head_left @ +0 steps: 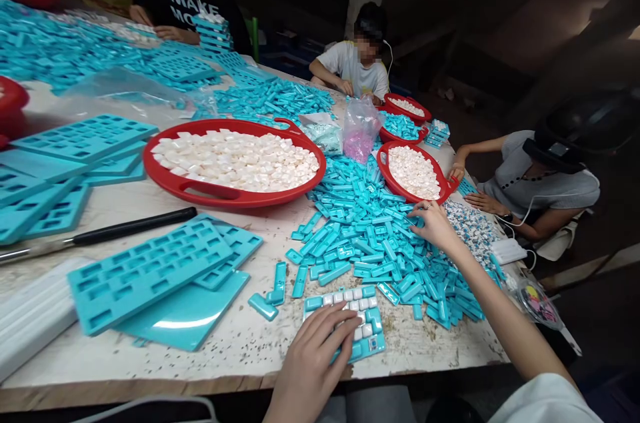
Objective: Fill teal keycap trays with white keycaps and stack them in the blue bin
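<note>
Under my left hand (320,353) lies a small toy keyboard (369,333) with a teal base and white and teal keys. My left fingers are stretched over its keys and hide its left part. At the edge of a heap of long teal plastic key pieces (345,223), my right hand (434,226) reaches down with its fingertips drawn together among the pieces. What those fingertips hold, if anything, is too small to make out. A few loose teal pieces (263,306) lie left of the keyboard.
A large red basket (235,199) of white keycaps stands behind, with a smaller red basket (383,166) beyond my right hand. Teal frames (150,269) and a black-handled tool (135,226) lie left. Several people sit around the table; one person's hand (487,203) is at right.
</note>
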`<action>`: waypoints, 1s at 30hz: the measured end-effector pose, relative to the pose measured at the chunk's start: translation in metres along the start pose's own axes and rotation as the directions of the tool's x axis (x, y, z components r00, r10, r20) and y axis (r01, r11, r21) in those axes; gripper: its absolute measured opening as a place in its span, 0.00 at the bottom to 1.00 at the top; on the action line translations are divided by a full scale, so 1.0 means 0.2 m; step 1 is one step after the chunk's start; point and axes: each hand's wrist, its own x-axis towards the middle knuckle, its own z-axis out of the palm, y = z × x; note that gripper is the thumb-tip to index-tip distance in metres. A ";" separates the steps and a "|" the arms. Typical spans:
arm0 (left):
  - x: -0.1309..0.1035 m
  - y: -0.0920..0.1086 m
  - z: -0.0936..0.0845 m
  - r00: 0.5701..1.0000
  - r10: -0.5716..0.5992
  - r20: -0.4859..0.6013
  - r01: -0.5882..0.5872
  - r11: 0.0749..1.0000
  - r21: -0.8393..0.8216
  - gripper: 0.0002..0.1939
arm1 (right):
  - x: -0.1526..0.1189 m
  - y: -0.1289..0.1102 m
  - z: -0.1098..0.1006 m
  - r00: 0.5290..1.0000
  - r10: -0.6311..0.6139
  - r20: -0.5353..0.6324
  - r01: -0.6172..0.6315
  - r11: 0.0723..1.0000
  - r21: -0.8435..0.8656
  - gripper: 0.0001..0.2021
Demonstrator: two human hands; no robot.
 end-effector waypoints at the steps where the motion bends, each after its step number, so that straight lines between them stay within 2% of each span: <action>1: 0.00 0.00 0.00 1.000 -0.003 0.000 0.003 1.000 0.003 0.13 | 0.00 0.01 0.01 1.000 -0.015 0.007 0.015 1.000 0.014 0.13; 6: 0.01 -0.01 0.00 1.000 0.013 -0.012 -0.013 1.000 0.014 0.12 | 0.00 0.02 0.04 0.995 -0.104 0.000 0.103 0.992 0.074 0.08; 13: 0.02 0.00 -0.02 1.000 0.024 -0.002 -0.024 0.999 0.030 0.12 | -0.05 0.01 0.01 0.970 -0.023 -0.240 0.099 0.946 0.310 0.06; 16: 0.02 0.00 -0.02 1.000 0.019 0.009 -0.019 0.999 0.032 0.12 | -0.15 -0.08 0.02 0.933 0.010 -0.361 0.143 0.908 0.395 0.06; 18: 0.02 -0.01 -0.02 1.000 0.021 0.017 -0.021 0.999 0.031 0.13 | -0.25 -0.18 0.05 0.893 0.010 -0.451 0.192 0.896 0.400 0.06; 20: 0.02 -0.01 -0.02 1.000 0.014 0.025 -0.015 1.000 0.025 0.13 | -0.36 -0.29 0.09 0.869 -0.024 -0.494 0.247 0.887 0.391 0.07; 23: 0.02 -0.02 -0.02 0.999 -0.006 0.035 0.005 1.000 0.021 0.12 | -0.47 -0.40 0.14 0.863 -0.046 -0.503 0.281 0.870 0.404 0.08; 25: 0.02 -0.02 -0.02 0.999 -0.013 0.034 0.012 1.000 0.024 0.12 | -0.47 -0.41 0.15 0.877 0.003 -0.481 0.235 0.870 0.433 0.08; 28: 0.02 -0.02 -0.02 1.000 -0.005 0.005 0.005 1.000 0.030 0.11 | -0.38 -0.36 0.13 0.914 0.096 -0.395 0.149 0.824 0.547 0.09; 30: 0.03 -0.02 -0.02 1.000 -0.003 -0.014 0.004 0.999 0.037 0.11 | -0.29 -0.31 0.11 0.938 0.071 -0.339 0.167 0.764 0.623 0.14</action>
